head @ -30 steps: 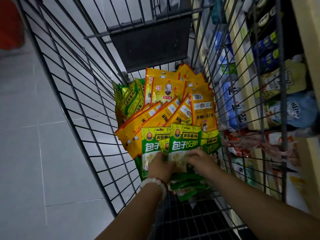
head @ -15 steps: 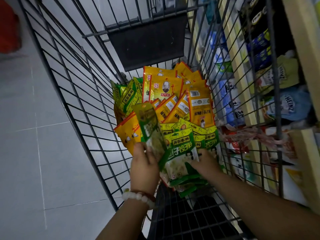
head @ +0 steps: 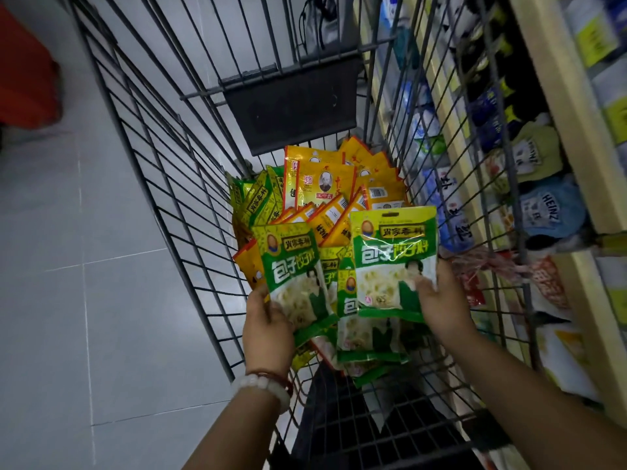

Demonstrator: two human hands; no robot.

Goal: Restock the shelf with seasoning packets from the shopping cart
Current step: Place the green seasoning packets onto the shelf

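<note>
Restock is at early stage, as far as I judge. Left hand holds one green packet by its lower edge, thumb on front. Right hand holds a second green packet the same way. Both packets are lifted above the pile in the shopping cart, not yet at the shelf, which stands just right of the cart w/ sauce pouches on it. Still inside the cart: more green packets under the hands, and many yellow packets behind them, toward the cart's far end. So most stock is left to move.
</note>
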